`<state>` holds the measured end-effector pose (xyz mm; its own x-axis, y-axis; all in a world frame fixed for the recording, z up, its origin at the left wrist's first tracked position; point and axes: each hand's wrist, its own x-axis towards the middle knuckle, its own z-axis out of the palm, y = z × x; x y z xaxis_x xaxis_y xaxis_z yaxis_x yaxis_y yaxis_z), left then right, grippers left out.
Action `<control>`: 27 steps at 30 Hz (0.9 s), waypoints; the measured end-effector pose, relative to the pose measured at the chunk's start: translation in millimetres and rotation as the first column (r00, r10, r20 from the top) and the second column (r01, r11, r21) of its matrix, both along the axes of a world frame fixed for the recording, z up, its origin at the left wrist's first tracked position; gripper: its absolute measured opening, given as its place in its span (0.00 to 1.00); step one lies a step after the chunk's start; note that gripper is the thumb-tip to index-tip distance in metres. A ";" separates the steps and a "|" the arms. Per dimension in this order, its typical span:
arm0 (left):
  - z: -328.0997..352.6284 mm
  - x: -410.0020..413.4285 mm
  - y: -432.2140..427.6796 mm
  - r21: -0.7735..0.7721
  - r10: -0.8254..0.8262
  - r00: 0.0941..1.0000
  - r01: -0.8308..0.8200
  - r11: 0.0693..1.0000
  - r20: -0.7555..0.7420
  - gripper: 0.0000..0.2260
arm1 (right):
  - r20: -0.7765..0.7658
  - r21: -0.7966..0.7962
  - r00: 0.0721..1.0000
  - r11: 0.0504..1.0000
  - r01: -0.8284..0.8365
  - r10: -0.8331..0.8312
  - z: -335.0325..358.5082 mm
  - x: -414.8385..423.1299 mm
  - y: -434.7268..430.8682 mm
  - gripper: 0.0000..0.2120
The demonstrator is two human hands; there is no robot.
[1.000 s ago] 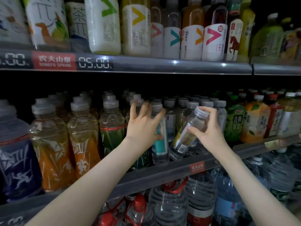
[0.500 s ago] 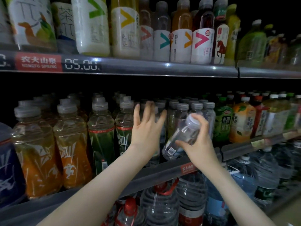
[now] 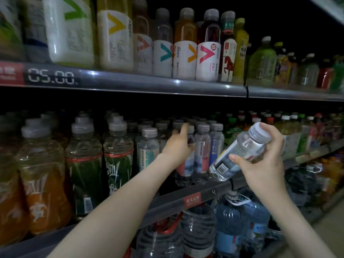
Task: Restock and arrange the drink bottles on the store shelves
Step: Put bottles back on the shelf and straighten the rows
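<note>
View: head camera, facing dim store shelves.
Right hand (image 3: 264,164): curled round a clear bottle (image 3: 240,151); the thumb presses the label side and the fingers wrap over the shoulder up to the grey cap (image 3: 259,131).
Clear bottle: held in front of the middle shelf (image 3: 214,192) and tilted, with the cap up and to the right. The base sits down and to the left, just above the shelf's front edge; contact there cannot be told. A barcode label faces the camera and the contents are clear.
Left hand (image 3: 178,146): reached in among the small bottles, one digit straight and pointing up beside the caps. The other fingers are hidden by the hand and by the pink-label bottle (image 3: 184,164) it touches. Whether it grips or only presses cannot be told.
Middle shelf, centre: small clear bottles (image 3: 202,146) in upright rows, with grey caps, clear liquid, and pink, blue or teal labels.
Middle shelf, left: large upright bottles with grey caps, holding orange drink (image 3: 42,183) and green drink (image 3: 83,164).
Middle shelf, right: green-label bottles (image 3: 230,135); the rest are blurred.
Shelf edge: grey, with a red tag (image 3: 192,200) between the forearms.
Upper shelf (image 3: 149,84): upright V-mark bottles (image 3: 207,53) with yellow, orange, dark red or clear contents; a horse-label bottle (image 3: 229,58); a price display (image 3: 52,77) reading 05.00.
Below the middle shelf: large water jugs (image 3: 197,229) with clear contents, one with a red handle (image 3: 167,228).
</note>
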<state>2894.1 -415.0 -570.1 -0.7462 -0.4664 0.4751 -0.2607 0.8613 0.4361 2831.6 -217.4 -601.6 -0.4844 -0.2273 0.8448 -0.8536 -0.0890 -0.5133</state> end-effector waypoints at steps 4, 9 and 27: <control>-5.8 4.2 12.6 -0.131 0.035 0.999 -0.036 0.991 -0.010 0.30 | 0.060 -0.031 0.998 1.000 0.004 -0.002 -10.2 -5.1 0.8 0.39; -12.6 33.0 28.2 -0.122 0.006 0.998 -0.014 0.992 -0.064 0.29 | 0.122 -0.058 0.992 0.998 0.031 -0.023 -18.6 -3.8 1.0 0.39; 15.8 168.8 45.6 0.014 -0.025 0.813 0.040 0.999 -0.581 0.34 | 0.178 0.187 0.964 0.955 -0.230 0.197 1.0 5.2 -93.8 0.38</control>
